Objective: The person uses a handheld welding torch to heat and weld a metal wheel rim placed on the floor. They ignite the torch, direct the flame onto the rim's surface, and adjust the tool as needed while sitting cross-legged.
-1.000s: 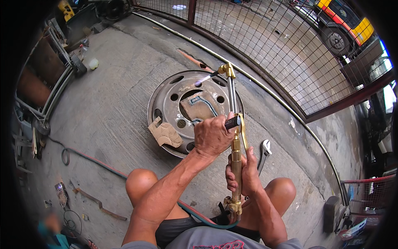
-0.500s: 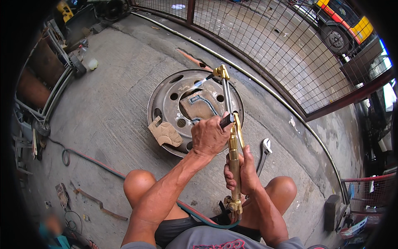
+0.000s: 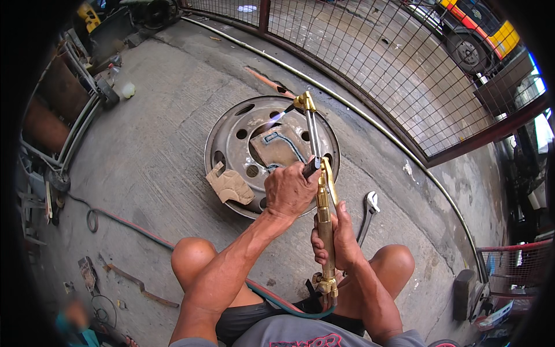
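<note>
My right hand is wrapped round the handle of a brass cutting torch, its thumb beside the long lever. My left hand is closed on a small black object with a rectangular end, against the torch near the lever's front; its kind is unclear. A pale violet flame comes from the tip of the torch head, pointing down and left over a steel wheel rim. Across the rim's centre lies a metal plate marked with a bluish outline. A cut cardboard piece rests on the rim's near left edge.
An adjustable wrench lies on the concrete to the right. Red and green hoses run from the torch across my lap and leftward. Beyond the rim stand a pale pipe and a mesh gate. A curved metal strip lies at left.
The torch head has shifted slightly left and down, and both hands moved a little with it. Its flame looks fainter and more violet.
</note>
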